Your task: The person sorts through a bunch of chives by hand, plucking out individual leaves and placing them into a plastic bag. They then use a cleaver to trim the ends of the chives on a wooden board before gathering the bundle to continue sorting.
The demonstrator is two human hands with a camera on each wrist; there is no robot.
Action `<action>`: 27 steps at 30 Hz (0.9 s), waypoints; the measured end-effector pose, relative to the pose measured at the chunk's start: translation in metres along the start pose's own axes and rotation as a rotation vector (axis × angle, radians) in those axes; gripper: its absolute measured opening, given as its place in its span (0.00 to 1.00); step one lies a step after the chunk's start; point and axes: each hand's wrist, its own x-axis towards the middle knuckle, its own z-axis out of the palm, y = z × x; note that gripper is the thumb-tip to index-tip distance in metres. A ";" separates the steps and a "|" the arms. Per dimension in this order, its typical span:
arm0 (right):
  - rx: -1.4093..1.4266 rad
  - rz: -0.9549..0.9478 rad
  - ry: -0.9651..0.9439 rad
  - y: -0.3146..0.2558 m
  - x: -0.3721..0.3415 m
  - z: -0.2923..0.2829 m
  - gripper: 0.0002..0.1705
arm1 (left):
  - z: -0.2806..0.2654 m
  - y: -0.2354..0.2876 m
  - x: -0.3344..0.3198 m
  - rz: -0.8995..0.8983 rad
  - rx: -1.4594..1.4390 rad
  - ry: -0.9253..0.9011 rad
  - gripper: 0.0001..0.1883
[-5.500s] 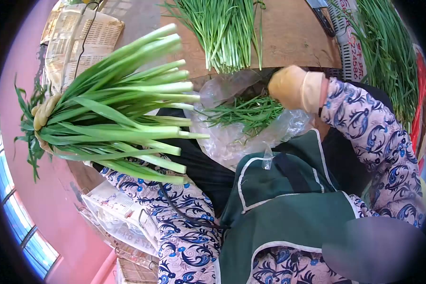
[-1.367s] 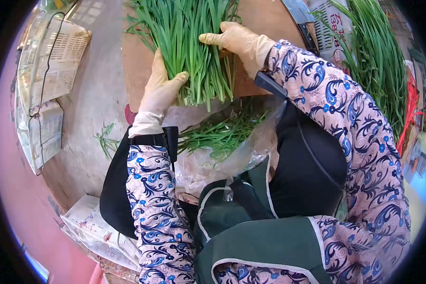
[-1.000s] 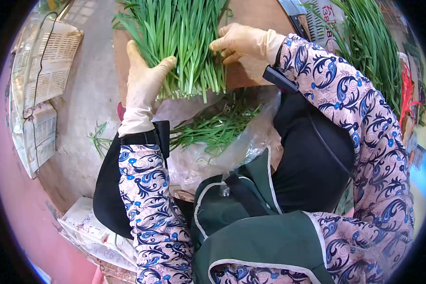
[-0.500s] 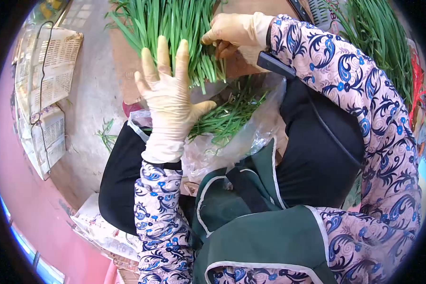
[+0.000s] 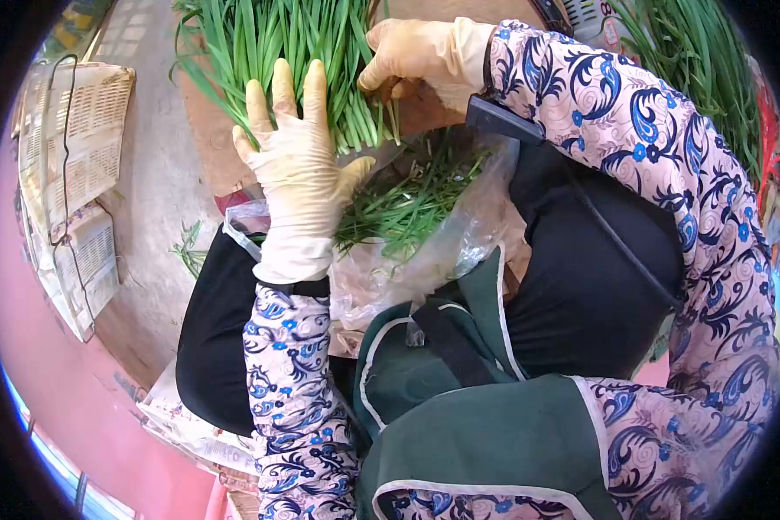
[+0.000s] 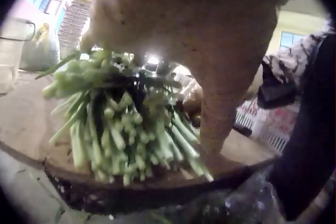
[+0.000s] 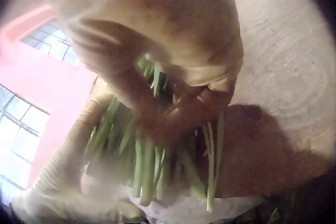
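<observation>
A thick bunch of garlic chives (image 5: pixel 273 48) lies on the brown board (image 5: pixel 210 152), its pale ends towards me. My gloved left hand (image 5: pixel 299 169) is spread at those ends, fingers straight. In the left wrist view its thumb (image 6: pixel 215 113) points down beside the stalk ends (image 6: pixel 121 134). My gloved right hand (image 5: pixel 420 56) is at the bunch's right side, fingers curled. The right wrist view shows that hand pinching some stalks (image 7: pixel 152 166), partly hidden behind its fingers.
Below the board, a clear plastic bag (image 5: pixel 481 230) holds green trimmings (image 5: pixel 407 208). More long chives (image 5: pixel 698 78) lie at the right by a white crate (image 5: pixel 588 22). Plastic baskets (image 5: pixel 74 143) stand at left, with scraps (image 5: pixel 191 247) on the floor.
The left hand held a bunch up at the left, then was at the laid bunch's left side, and is now spread at its ends. The right hand has moved slightly left, staying beside the bunch.
</observation>
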 end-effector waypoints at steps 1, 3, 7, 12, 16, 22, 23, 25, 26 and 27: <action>-0.023 -0.002 0.007 0.000 0.000 -0.001 0.13 | -0.003 -0.001 0.002 0.003 -0.019 -0.019 0.62; -0.054 -0.024 0.026 0.007 0.003 0.004 0.12 | -0.005 -0.004 0.003 0.042 -0.037 0.035 0.63; -0.047 -0.066 0.026 0.003 -0.004 0.002 0.10 | 0.004 -0.002 0.009 0.015 -0.018 0.060 0.62; 0.219 -0.004 0.011 0.001 -0.016 0.011 0.06 | 0.003 -0.002 0.011 0.058 -0.050 0.091 0.54; 0.224 0.011 0.004 0.003 -0.010 0.011 0.08 | 0.008 0.002 0.020 0.001 -0.020 0.145 0.51; 0.180 -0.006 -0.130 0.013 -0.012 0.008 0.10 | 0.015 0.009 0.024 -0.063 0.059 0.125 0.55; 0.242 0.035 -0.166 0.011 -0.016 0.009 0.10 | 0.017 0.006 0.021 -0.067 0.058 0.119 0.56; 0.274 0.088 -0.308 0.012 -0.024 0.011 0.11 | 0.017 0.003 0.021 -0.075 0.049 0.108 0.56; 0.243 0.101 -0.415 0.017 -0.027 0.011 0.12 | 0.018 0.002 0.021 -0.078 0.046 0.105 0.56; 0.211 0.114 -0.522 0.023 -0.029 0.012 0.13 | 0.019 0.003 0.021 -0.076 0.051 0.108 0.56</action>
